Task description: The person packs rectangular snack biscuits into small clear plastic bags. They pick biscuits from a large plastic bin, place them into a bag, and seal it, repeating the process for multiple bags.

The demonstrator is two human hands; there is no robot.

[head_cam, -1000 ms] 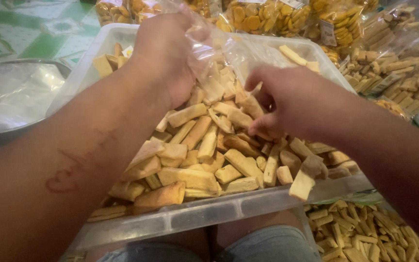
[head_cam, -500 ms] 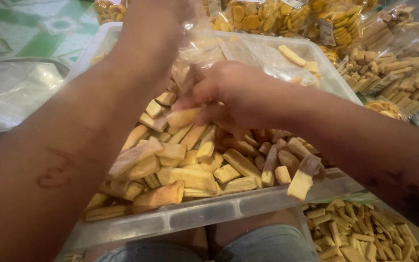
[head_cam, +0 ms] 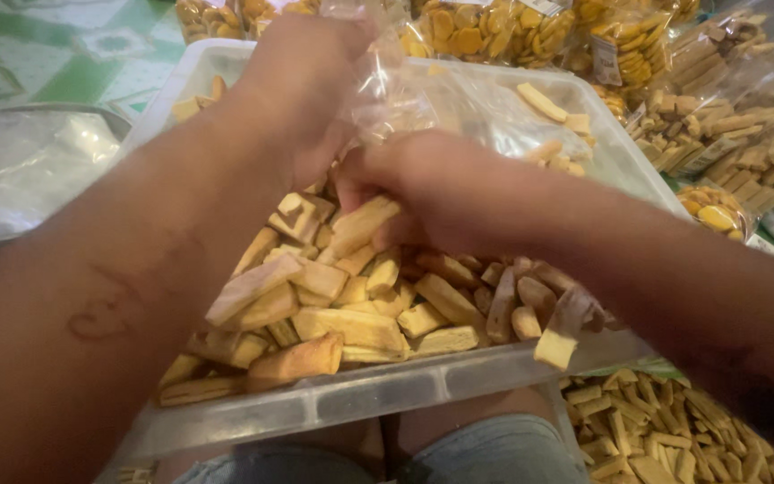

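Note:
A clear plastic tub (head_cam: 378,394) rests on my lap, filled with several tan stick-shaped biscuits (head_cam: 351,327). My left hand (head_cam: 302,85) is raised over the tub's far side and grips the mouth of a clear plastic bag (head_cam: 405,85). My right hand (head_cam: 436,188) is closed around a handful of biscuits just under the bag's opening, one stick poking out of the fist toward the left. The bag's inside is hidden behind both hands.
Sealed bags of round yellow snacks (head_cam: 494,27) line the back. Bags of stick biscuits (head_cam: 727,134) lie at the right, and more loose sticks (head_cam: 656,430) at the lower right. A crumpled clear plastic sheet (head_cam: 38,161) lies on the left over a green patterned mat (head_cam: 55,63).
My right hand scooped biscuits from the tub's right side and moved left and up to the bag's mouth. My left hand stayed on the bag, lifting slightly.

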